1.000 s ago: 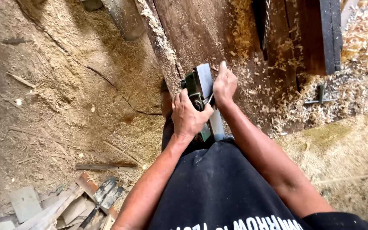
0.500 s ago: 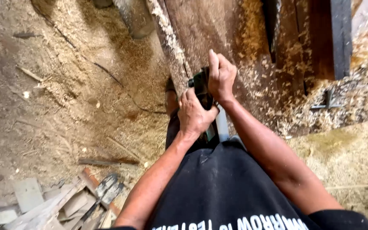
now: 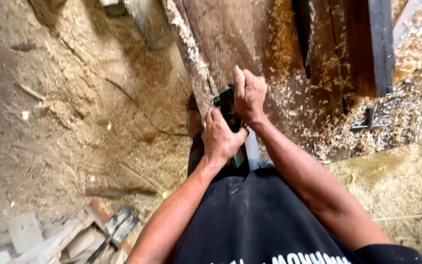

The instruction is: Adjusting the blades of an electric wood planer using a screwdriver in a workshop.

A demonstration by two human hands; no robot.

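You had both hands clamped on the dark power planer, your right hand wrapped over its front and your left hand closed on its rear. The planer sat on the near end of the long dark plank, its long axis running along the plank, away from you. Pale shavings lay heaped right of the plank; no packages or signs showed.

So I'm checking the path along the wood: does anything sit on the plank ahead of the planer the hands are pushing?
Nothing solid shows. Both the left hand and right hand grip the power planer; ahead, the plank carries only loose shavings.
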